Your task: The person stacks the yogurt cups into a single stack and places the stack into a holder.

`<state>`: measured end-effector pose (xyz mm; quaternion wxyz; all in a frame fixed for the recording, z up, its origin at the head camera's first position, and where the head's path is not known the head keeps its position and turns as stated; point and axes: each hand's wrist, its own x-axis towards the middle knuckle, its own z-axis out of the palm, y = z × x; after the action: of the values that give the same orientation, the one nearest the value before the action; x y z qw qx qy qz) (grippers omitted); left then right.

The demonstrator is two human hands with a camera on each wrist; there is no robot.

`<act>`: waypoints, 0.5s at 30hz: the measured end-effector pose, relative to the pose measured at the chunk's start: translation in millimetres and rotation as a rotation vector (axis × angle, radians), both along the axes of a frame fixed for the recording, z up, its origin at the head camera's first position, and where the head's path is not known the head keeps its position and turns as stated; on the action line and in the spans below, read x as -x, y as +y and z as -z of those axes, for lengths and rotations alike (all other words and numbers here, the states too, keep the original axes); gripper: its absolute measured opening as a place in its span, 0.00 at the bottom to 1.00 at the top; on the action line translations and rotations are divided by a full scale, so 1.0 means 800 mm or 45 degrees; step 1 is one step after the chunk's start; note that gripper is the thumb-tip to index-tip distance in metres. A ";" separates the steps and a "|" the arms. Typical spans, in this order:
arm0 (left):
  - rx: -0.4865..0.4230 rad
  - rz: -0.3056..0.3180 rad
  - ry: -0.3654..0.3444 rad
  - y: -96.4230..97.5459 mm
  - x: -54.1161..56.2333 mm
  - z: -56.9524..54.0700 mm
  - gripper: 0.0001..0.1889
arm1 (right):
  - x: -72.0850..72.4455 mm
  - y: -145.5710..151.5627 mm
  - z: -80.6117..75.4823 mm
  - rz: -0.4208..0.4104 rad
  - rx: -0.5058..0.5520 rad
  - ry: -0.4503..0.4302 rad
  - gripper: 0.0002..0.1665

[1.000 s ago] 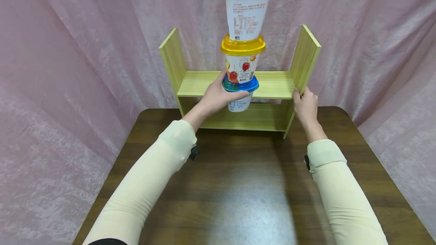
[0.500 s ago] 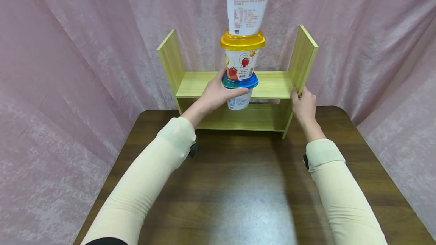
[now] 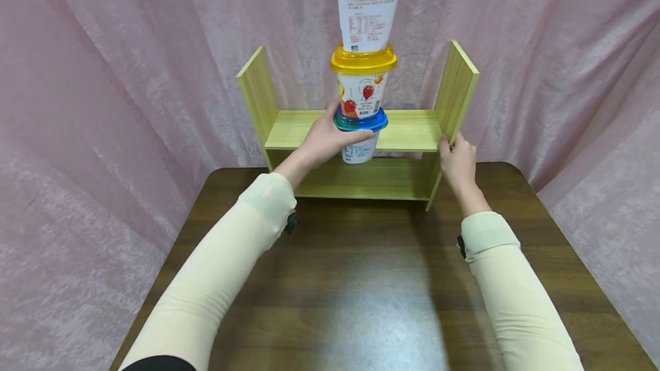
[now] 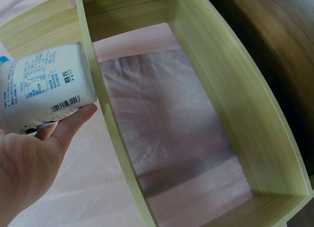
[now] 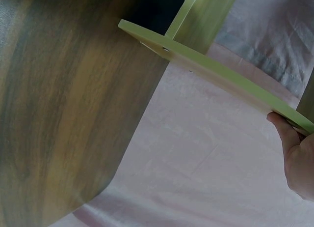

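A stack of three white plastic cups stands upright in front of the shelf's upper level in the head view. The lowest cup (image 3: 359, 152) has a blue lid (image 3: 361, 121); the middle cup (image 3: 363, 93), printed with strawberries, and the top cup (image 3: 367, 16) have yellow lids. My left hand (image 3: 330, 137) grips the lowest cup around its lid, thumb across the front. In the left wrist view that cup's base lies right by the edge of the shelf board (image 4: 108, 114). My right hand (image 3: 460, 162) holds the right side panel (image 3: 454, 93) of the light wooden shelf.
The two-level shelf's left panel (image 3: 258, 93) rises at the other side, and its lower board (image 3: 361, 179) sits low over the dark wooden table (image 3: 330, 279). Pink velvet curtain (image 3: 154, 44) hangs behind and on both sides. The top cup's lid reaches the head view's upper edge.
My left hand has shifted the cup stack slightly upward in the head view relative to the shelf. My right hand keeps its hold on the side panel.
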<state>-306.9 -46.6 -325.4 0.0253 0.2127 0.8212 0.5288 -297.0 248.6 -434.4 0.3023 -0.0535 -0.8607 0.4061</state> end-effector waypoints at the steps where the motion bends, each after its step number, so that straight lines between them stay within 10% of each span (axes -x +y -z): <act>1: -0.002 -0.001 0.003 0.001 0.000 0.001 0.48 | 0.000 0.000 0.000 -0.001 0.000 0.003 0.22; 15: -0.055 -0.009 -0.074 0.005 -0.030 -0.021 0.46 | -0.006 0.000 0.001 -0.010 0.013 0.021 0.22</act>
<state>-283.0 -43.0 -308.8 0.0427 0.1947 0.8093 0.5525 -292.4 248.9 -435.2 0.3074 -0.0485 -0.8564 0.4120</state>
